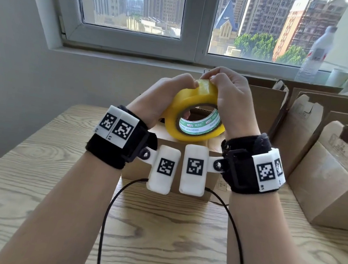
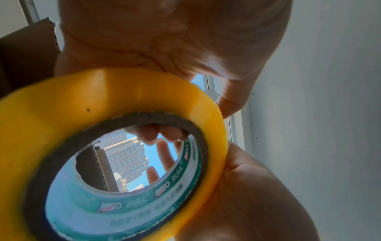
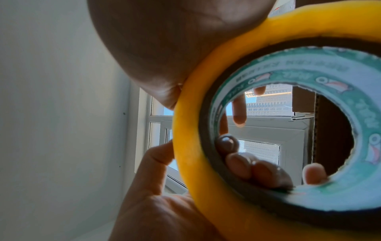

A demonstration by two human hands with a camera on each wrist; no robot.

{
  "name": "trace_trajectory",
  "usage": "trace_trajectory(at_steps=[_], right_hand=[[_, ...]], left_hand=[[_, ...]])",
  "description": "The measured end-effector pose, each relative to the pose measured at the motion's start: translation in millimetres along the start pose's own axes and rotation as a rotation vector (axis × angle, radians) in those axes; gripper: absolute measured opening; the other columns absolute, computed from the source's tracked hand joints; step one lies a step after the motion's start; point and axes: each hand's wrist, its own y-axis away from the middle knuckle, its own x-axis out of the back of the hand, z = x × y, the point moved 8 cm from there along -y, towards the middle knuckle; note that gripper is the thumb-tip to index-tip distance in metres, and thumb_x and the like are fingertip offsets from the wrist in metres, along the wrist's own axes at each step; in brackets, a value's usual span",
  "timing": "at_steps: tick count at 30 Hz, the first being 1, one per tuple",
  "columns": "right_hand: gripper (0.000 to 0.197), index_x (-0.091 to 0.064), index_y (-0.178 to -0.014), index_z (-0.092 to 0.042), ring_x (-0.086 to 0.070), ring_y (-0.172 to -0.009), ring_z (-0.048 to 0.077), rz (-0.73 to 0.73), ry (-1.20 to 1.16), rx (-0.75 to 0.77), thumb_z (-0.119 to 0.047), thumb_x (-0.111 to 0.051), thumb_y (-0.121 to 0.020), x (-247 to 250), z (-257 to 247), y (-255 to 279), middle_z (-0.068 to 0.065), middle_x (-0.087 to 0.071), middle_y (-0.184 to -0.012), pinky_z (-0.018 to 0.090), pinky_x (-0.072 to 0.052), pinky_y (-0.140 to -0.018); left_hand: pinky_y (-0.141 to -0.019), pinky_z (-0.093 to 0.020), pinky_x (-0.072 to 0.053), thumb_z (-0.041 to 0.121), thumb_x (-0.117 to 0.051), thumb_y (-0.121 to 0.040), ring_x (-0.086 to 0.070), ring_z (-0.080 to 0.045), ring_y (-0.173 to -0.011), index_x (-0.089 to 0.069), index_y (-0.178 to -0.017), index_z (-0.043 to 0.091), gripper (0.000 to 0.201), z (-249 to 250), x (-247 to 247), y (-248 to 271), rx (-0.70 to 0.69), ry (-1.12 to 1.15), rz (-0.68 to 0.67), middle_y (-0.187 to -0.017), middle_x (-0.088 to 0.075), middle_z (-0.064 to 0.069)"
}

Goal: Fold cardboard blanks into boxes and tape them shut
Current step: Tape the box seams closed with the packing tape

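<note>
While the left hand [image 1: 162, 99] grips the roll [image 1: 193, 114] steady, the right hand [image 1: 228, 94] pinches its top edge. Likely freeing the tape end for the box [image 1: 139, 171] beneath.

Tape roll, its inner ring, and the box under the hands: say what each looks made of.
Tape roll: glossy yellow plastic film, likely; light glints off it.
Inner ring: grey paperboard, rough-edged, lined with a green printed label.
Box: matte brown cardboard, probably corrugated like the neighbouring ones.
</note>
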Motion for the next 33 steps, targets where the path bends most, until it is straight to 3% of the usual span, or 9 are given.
trace_trajectory(at_steps=[6,10,16,19,22,30,33], right_hand=[[0.029,-0.066,-0.063,-0.035,-0.051,-0.067,0.017,0.006,0.05,0.022,-0.032,-0.041,-0.077,-2.1,-2.5,0.2,-0.012,-0.057,-0.058,0.059,-0.047,-0.076],[0.028,-0.065,-0.062,-0.035,-0.048,-0.065,0.015,0.026,0.075,0.039,-0.032,-0.04,-0.077,-1.9,-4.7,1.2,-0.014,-0.054,-0.055,0.053,-0.046,-0.073],[0.027,-0.063,-0.063,-0.036,-0.048,-0.066,0.016,0.033,0.109,0.059,-0.034,-0.04,-0.077,-3.4,-6.1,1.9,-0.016,-0.053,-0.053,0.054,-0.046,-0.073],[0.026,-0.063,-0.063,-0.034,-0.048,-0.067,0.018,0.044,0.126,0.068,-0.036,-0.041,-0.077,-4.0,-6.4,1.3,-0.013,-0.052,-0.053,0.055,-0.046,-0.073],[0.025,-0.062,-0.065,-0.032,-0.048,-0.067,0.02,0.045,0.134,0.073,-0.036,-0.04,-0.076,-4.6,-5.8,0.9,-0.012,-0.051,-0.053,0.056,-0.046,-0.074],[0.036,-0.061,-0.078,-0.006,-0.042,-0.062,0.014,0.056,0.225,0.12,-0.033,-0.037,-0.079,-2.3,-9.6,1.3,-0.008,-0.044,-0.054,0.034,-0.035,-0.063],[0.036,-0.057,-0.078,-0.004,-0.042,-0.063,0.019,0.049,0.269,0.15,-0.033,-0.036,-0.079,-3.3,-13.5,1.8,-0.005,-0.042,-0.057,0.035,-0.033,-0.062]], left_hand=[[-0.048,-0.021,-0.045,0.028,-0.055,-0.09,-0.054,-0.017,-0.044,-0.061,-0.081,0.012,0.019,-0.2,1.0,-0.6,0.004,0.028,-0.003,-0.055,-0.059,-0.004],[-0.052,-0.023,-0.045,0.039,-0.059,-0.068,-0.054,-0.019,-0.047,-0.064,-0.08,0.011,0.031,-4.1,0.5,-3.8,0.002,0.027,-0.015,-0.061,-0.06,-0.008],[-0.054,-0.025,-0.045,0.034,-0.058,-0.081,-0.054,-0.018,-0.046,-0.064,-0.08,0.013,0.023,-6.1,0.2,-4.9,-0.005,0.047,-0.033,-0.061,-0.06,-0.006],[-0.053,-0.024,-0.044,0.037,-0.055,-0.068,-0.053,-0.019,-0.046,-0.062,-0.08,0.013,0.028,-5.9,1.0,-5.6,-0.016,0.05,-0.028,-0.062,-0.058,-0.007],[-0.055,-0.026,-0.044,0.037,-0.053,-0.066,-0.053,-0.02,-0.049,-0.062,-0.078,0.013,0.028,-6.0,2.2,-7.3,-0.027,0.032,-0.02,-0.063,-0.058,-0.007],[-0.063,-0.032,-0.043,0.04,-0.052,-0.065,-0.051,-0.026,-0.054,-0.059,-0.074,0.012,0.03,-11.4,3.6,-8.7,0.025,0.025,-0.04,-0.061,-0.057,-0.01],[-0.06,-0.03,-0.045,0.039,-0.051,-0.071,-0.051,-0.029,-0.051,-0.059,-0.069,0.01,0.03,-7.9,4.2,-8.4,0.006,0.02,-0.055,-0.055,-0.056,-0.012]])
